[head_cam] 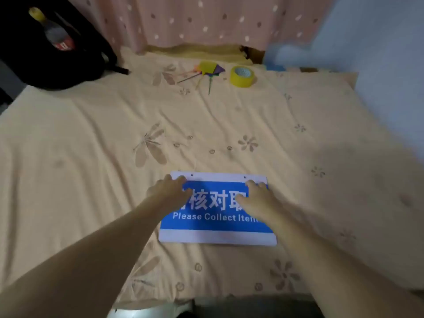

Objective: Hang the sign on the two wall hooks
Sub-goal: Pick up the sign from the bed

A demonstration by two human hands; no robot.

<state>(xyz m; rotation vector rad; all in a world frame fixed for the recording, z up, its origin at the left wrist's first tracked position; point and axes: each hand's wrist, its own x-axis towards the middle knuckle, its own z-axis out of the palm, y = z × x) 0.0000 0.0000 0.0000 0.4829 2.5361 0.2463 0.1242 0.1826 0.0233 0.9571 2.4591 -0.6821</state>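
A blue and white sign (218,226) lies flat on the bed, with white Chinese characters and "Please Collect Item" on it. Two small holes sit along its top white strip. My left hand (169,191) rests on the sign's upper left corner, fingers spread over the edge. My right hand (257,196) lies on the upper right part, fingers spread near the right hole. Neither hand has lifted the sign. No wall hooks are in view.
The bed has a beige flowered sheet (91,145). A yellow tape roll (242,76) and several coloured cable ties (206,73) lie at the far side. A black backpack (46,53) holding a bottle (55,31) sits far left. A pink dotted curtain (183,19) hangs behind.
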